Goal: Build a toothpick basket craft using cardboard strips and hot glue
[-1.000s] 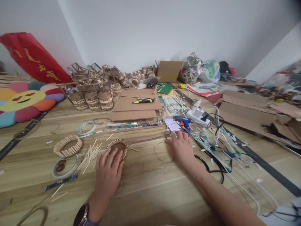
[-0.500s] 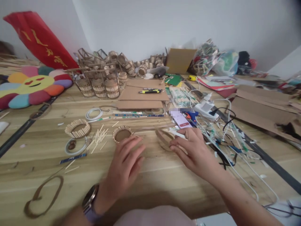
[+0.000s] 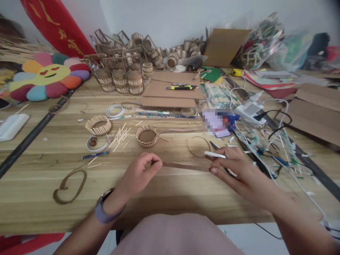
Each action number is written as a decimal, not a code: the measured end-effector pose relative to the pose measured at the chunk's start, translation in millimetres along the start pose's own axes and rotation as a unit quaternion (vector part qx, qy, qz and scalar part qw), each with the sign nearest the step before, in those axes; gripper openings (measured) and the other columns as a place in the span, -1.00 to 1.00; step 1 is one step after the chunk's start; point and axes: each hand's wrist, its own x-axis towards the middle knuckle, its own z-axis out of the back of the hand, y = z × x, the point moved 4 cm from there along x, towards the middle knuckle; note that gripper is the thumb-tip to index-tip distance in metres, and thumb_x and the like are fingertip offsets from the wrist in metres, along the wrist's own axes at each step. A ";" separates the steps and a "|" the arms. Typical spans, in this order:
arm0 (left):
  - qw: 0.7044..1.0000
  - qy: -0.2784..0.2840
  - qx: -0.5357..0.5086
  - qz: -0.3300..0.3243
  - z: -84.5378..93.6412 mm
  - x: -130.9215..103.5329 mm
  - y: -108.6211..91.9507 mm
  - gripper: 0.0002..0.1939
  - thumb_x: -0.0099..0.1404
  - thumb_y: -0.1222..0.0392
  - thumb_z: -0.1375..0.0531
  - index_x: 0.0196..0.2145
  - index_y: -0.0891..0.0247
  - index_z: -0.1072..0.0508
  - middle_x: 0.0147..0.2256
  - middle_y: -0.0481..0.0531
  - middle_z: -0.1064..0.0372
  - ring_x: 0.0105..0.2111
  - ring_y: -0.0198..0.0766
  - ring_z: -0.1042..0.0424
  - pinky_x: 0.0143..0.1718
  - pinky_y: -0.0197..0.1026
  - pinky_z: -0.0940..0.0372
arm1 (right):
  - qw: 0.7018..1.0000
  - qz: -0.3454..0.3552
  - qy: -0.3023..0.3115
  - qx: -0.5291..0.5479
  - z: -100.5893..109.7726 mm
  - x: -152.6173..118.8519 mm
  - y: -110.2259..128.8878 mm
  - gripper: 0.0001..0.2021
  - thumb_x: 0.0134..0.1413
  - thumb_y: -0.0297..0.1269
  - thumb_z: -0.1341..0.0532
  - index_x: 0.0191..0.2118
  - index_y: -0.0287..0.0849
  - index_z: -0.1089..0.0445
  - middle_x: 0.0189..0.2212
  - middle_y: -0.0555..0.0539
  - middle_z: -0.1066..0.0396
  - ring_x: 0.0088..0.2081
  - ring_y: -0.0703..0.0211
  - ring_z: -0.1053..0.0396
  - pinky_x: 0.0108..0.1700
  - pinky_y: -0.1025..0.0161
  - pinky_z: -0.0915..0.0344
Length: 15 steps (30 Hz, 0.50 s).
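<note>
A thin brown strip is stretched between my two hands above the wooden table. My left hand pinches its left end between thumb and fingers. The other end is held by my right hand, which also has a slim white object between its fingers. Just beyond my left hand stands a round ring of short sticks with a brown base. Beyond my right hand a thin brown loop lies on the wood. A second stick ring sits farther left, near loose sticks.
Stick baskets in frames stand at the back left beside a flower cushion. Cardboard with a yellow-black cutter lies at the centre back. Cables and a white power strip are at the right. A brown coil lies front left.
My left hand has closed on the strip's end, having been spread open before. The strip, earlier curved by my right hand, is now pulled nearly straight. The camera view has shifted.
</note>
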 end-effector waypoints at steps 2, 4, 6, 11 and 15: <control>0.999 -0.003 0.040 0.014 -5.0 -4.3 11.6 -0.80 0.29 0.17 -0.11 -0.42 0.24 -0.49 -0.41 -0.03 -0.47 -0.36 -0.23 -0.41 -0.36 -0.26 -0.25 | 0.999 -0.022 -0.004 -0.027 -3.6 -15.7 -15.6 -0.62 0.34 -0.05 -0.01 -0.39 -0.07 -0.44 -0.28 -0.15 -0.38 -0.20 -0.02 -0.31 -0.14 0.05 -0.27; 0.995 -0.003 0.098 0.009 -15.9 -8.1 19.8 -0.79 0.28 0.24 -0.11 -0.47 0.24 -0.48 -0.47 -0.02 -0.46 -0.37 -0.22 -0.40 -0.33 -0.22 -0.24 | 0.998 -0.032 -0.013 -0.062 -11.1 -30.4 -26.4 -0.61 0.34 -0.05 0.00 -0.38 -0.08 -0.45 -0.29 -0.15 -0.38 -0.23 0.00 -0.31 -0.16 0.06 -0.25; 0.984 -0.010 0.178 -0.008 -29.6 -11.2 23.9 -0.79 0.26 0.28 -0.12 -0.51 0.24 -0.47 -0.52 -0.01 -0.44 -0.38 -0.18 -0.38 -0.31 -0.18 -0.22 | 0.993 -0.033 -0.022 -0.108 -22.9 -41.9 -30.3 -0.60 0.35 -0.06 0.01 -0.38 -0.09 -0.47 -0.33 -0.15 -0.37 -0.28 0.00 -0.29 -0.20 0.07 -0.23; 0.936 -0.029 0.347 -0.049 -57.7 -15.9 24.7 -0.79 0.22 0.30 -0.20 -0.57 0.22 -0.43 -0.50 0.07 -0.45 -0.30 -0.04 -0.36 -0.30 -0.08 -0.18 | 0.947 -0.092 -0.054 -0.304 -47.5 -53.6 -22.7 -0.63 0.28 -0.15 -0.09 -0.51 -0.14 -0.44 -0.26 -0.25 -0.40 -0.20 -0.13 -0.25 -0.25 0.05 -0.15; 0.920 -0.020 0.389 -0.045 -63.5 -17.9 25.0 -0.81 0.25 0.26 -0.18 -0.52 0.22 -0.45 -0.45 0.10 -0.47 -0.25 0.02 -0.35 -0.26 -0.01 -0.18 | 0.895 -0.162 -0.082 -0.408 -31.3 -56.5 -23.3 -0.73 0.25 -0.17 -0.14 -0.22 -0.23 -0.51 -0.18 -0.33 -0.41 -0.15 -0.22 -0.23 -0.25 0.03 -0.11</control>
